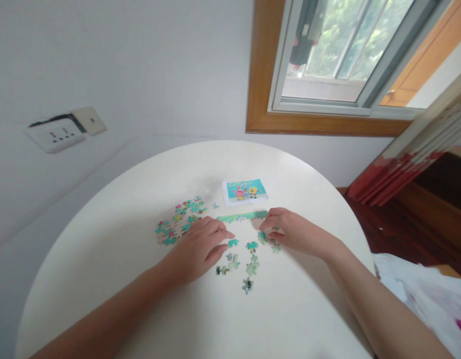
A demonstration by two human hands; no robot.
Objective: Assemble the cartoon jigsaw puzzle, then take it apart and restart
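Note:
My left hand (200,249) lies low over the table with thumb and forefinger apart, their tips beside a teal jigsaw piece (233,243). My right hand (284,227) is curled, its thumb and fingertips at a teal and pale green jigsaw piece (262,236); the exact contact is partly hidden. Beyond both hands runs a joined strip of jigsaw pieces (242,217) in teal and yellow-green. Between and below the hands lie several loose pieces, among them a teal piece (251,246), a pale green group (252,266) and a grey and black piece (247,285).
A cartoon picture sheet (245,192) lies behind the strip. A scattered pile of jigsaw pieces (180,219) spreads left, partly behind my left hand. The round white table (121,224) meets the wall near a socket (56,134). White plastic bags (420,289) are at right.

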